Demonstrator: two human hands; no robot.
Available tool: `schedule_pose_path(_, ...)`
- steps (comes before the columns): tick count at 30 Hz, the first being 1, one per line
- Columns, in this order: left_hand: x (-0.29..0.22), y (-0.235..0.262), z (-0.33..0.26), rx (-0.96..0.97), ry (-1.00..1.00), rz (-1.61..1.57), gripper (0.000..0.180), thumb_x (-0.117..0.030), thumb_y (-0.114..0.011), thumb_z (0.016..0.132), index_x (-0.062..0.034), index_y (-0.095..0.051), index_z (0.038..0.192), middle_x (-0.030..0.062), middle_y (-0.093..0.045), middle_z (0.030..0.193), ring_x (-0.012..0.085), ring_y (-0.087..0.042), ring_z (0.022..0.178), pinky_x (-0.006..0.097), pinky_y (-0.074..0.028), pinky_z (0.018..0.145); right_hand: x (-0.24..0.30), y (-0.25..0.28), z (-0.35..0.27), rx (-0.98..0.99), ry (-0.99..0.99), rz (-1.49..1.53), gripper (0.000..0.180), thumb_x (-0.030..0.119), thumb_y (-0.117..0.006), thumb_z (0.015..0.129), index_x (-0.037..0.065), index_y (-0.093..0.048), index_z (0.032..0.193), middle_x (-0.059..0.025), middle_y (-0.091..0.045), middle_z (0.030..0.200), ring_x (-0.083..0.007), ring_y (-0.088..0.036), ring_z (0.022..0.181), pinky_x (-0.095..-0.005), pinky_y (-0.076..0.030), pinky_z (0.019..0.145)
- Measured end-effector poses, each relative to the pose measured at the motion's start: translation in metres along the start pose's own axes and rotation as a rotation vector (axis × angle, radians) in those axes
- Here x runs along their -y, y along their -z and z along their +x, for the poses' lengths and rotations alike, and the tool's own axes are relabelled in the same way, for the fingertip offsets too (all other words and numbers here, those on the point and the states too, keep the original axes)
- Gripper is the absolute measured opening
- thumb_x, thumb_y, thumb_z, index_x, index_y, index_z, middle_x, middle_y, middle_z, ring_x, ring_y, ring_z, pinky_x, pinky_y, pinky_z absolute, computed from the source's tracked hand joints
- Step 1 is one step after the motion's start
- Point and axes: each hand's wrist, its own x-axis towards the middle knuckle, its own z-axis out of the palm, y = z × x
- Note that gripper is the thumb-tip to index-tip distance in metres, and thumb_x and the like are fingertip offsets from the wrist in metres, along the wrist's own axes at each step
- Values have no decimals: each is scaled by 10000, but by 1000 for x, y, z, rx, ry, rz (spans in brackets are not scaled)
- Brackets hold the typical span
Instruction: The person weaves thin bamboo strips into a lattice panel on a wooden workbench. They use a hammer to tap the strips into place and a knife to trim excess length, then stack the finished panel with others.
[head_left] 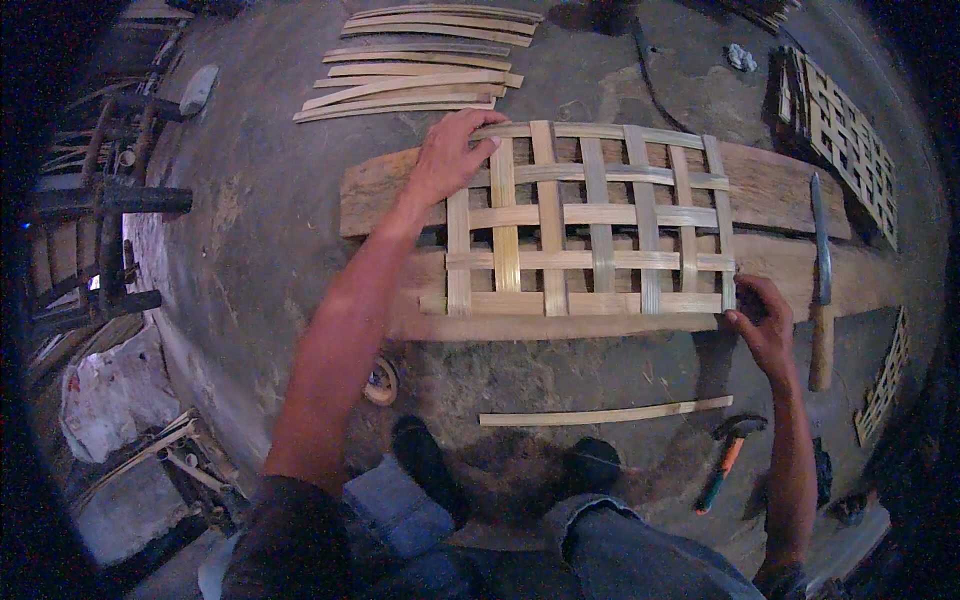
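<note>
A woven panel of flat bamboo strips (pixel 550 215), an open lattice with square gaps, lies over two thick wooden planks (pixel 800 195). My left hand (pixel 453 155) grips its far left corner, thumb on top and fingers curled over the far edge. At the near right corner, my right hand (pixel 765 320) pinches the panel's edge between thumb and fingers. To the right of the panel a long knife (pixel 822 280) with a wooden handle rests across the planks, its handle pointing toward me.
Loose strips (pixel 420 75) lie on the floor beyond the planks; one strip (pixel 605 412) lies nearer me. A hammer (pixel 730 463) is beside my right forearm. Finished-looking lattice panels (pixel 850 140) stand at the far right. A tape roll (pixel 381 383) sits near my left forearm.
</note>
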Motion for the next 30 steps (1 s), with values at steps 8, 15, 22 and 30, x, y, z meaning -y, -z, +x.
schedule_pose_path(8, -3, -1, 2, 0, 45, -6, 270, -234, -619, 862, -94, -675, 1086, 124, -668, 1064, 330, -601, 1019, 428, -478, 881, 9, -2, -1, -16, -46, -28, 510, 21, -771, 729, 27, -595, 1207, -120, -614, 1164, -250, -602, 1104, -366, -486, 980)
schedule_pose_path(15, -3, -7, -3, -40, 20, 12, 246, -195, -608, 888, -93, -667, 1104, 121, -665, 1078, 335, -597, 1021, 410, -462, 919, 14, 0, -3, -8, -77, -65, 511, 41, -785, 726, 40, -606, 1205, -126, -620, 1156, -262, -599, 1102, -370, -494, 952)
schedule_pose_path(22, 19, 11, -7, -145, -17, 33, 320, -203, -625, 874, -100, -649, 1176, 131, -650, 1140, 331, -590, 1075, 389, -451, 947, 19, 0, 2, 17, -59, -123, 510, 63, -794, 727, 36, -607, 1200, -126, -625, 1146, -262, -603, 1093, -368, -490, 957)
schedule_pose_path(30, 22, 31, -33, -13, -41, 137, 492, -256, -687, 821, -103, -603, 1280, 160, -607, 1248, 337, -541, 1188, 414, -398, 1045, 44, 5, 19, 74, 14, -21, 673, 139, -833, 702, 19, -541, 1296, -111, -559, 1223, -238, -558, 1126, -362, -455, 987)
